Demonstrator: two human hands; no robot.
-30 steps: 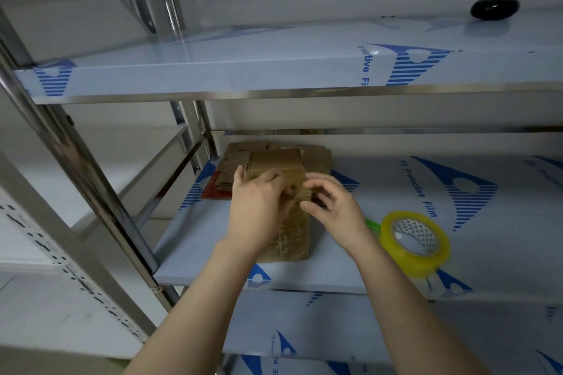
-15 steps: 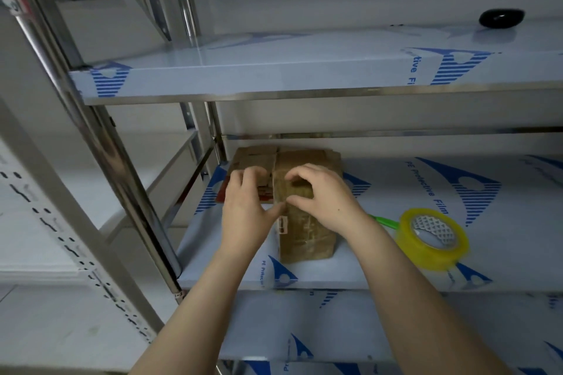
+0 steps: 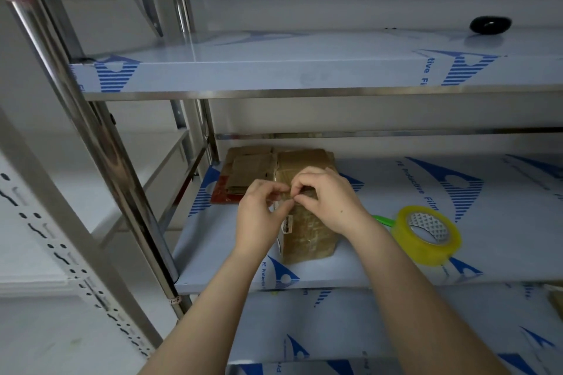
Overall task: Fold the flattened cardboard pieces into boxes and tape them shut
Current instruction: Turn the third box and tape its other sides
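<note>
**Both hands pinching at the top edge of a half-sealed box**

The fingers point(image 3: 304, 183) of both hands were curled tight, thumb against forefinger, and met almost tip to tip at the near top edge of the box point(image 3: 307, 237). They nipped something thin there. Whether it was a loose tape end or the lip of a flap, I could not tell from where I stood. The left hand point(image 3: 260, 219) came in from the lower left and the right hand point(image 3: 330, 204) arched over the box top, which to my eye steadied the carton while the fine work went on at the seam.

The box stood upright at the centre of the frame on the middle shelf point(image 3: 380, 271), its front glossy as though already wrapped in tape. I judged it folded and near to being closed off.

Just behind it, toward the upper left, lay the flattened cardboard pieces point(image 3: 249, 169), stacked on a red sheet point(image 3: 222, 196) and within easy reach for the next box. To the right sat the tape roll point(image 3: 426, 236), lying tilted beside a green handle point(image 3: 382, 219), close enough to be picked up without stretching. A black object point(image 3: 490, 24) rested on the upper shelf point(image 3: 274, 70), at the upper right.
</note>
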